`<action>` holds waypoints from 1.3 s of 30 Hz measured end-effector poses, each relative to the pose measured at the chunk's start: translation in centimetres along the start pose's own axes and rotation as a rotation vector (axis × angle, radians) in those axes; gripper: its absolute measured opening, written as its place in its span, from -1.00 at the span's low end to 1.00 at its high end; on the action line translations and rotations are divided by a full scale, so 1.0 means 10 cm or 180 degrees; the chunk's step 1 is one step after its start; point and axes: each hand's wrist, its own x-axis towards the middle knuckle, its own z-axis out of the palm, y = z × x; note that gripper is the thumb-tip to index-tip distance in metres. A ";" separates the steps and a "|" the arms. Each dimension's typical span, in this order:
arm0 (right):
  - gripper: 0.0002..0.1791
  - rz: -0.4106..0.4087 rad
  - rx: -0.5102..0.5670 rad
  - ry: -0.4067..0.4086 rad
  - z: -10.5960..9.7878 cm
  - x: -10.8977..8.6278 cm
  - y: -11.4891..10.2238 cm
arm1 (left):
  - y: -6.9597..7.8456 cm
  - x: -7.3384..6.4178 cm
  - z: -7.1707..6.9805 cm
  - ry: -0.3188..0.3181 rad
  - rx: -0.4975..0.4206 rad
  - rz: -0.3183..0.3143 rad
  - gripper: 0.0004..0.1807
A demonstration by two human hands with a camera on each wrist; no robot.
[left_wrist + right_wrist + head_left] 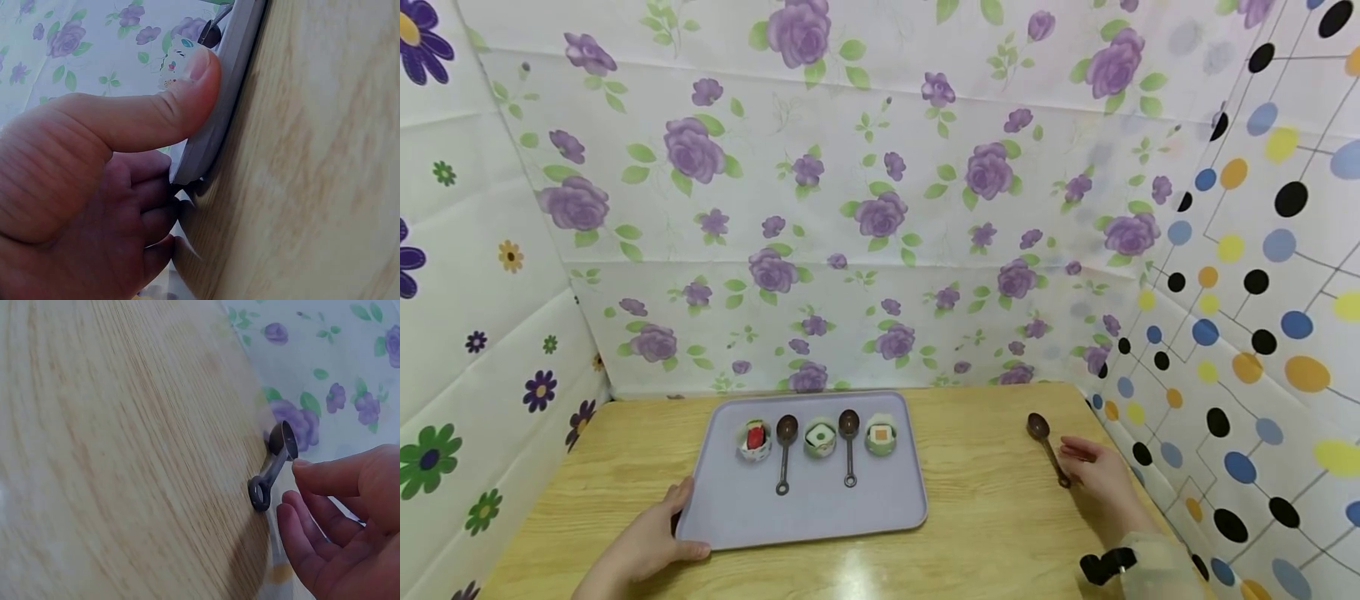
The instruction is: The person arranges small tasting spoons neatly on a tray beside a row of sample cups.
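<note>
My left hand (651, 533) grips the front left corner of a pale lilac tray (805, 517), thumb over the rim (206, 140) and fingers at its underside. On the tray stand three small patterned cups: one with a red piece (756, 437), one with a white-and-green piece (820, 437), one with a white-and-orange piece (881, 435). Between them lie two dark brown scoop spoons (786, 431) (849, 422) with ring-ended handles. A third scoop spoon (1038, 427) lies on the table to the right. My right hand (1101, 477) is beside its handle, thumb tip right at it, fingers loosely bent.
The wood-grain table (977, 500) is bounded at the back by a purple-flowered cloth (925, 325). A daisy-patterned cloth (497, 308) hangs at the left and a dotted cloth (1247, 275) at the right, close to the right hand. A black strap clip (1107, 566) sits on the right wrist.
</note>
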 end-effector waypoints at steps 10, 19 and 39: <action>-0.41 0.0055 0.0068 -0.0314 -0.01 0.05 -0.05 | -0.01 0.00 0.00 -0.0020 -0.0064 -0.0007 0.49; -0.38 0.0037 0.0038 -0.0368 0.02 0.08 -0.09 | -0.02 0.02 0.01 0.0004 -0.0083 -0.0023 0.53; -0.52 0.0021 -0.0488 0.0013 0.10 0.16 -0.05 | -0.02 0.02 0.01 0.0003 -0.0060 0.0045 0.47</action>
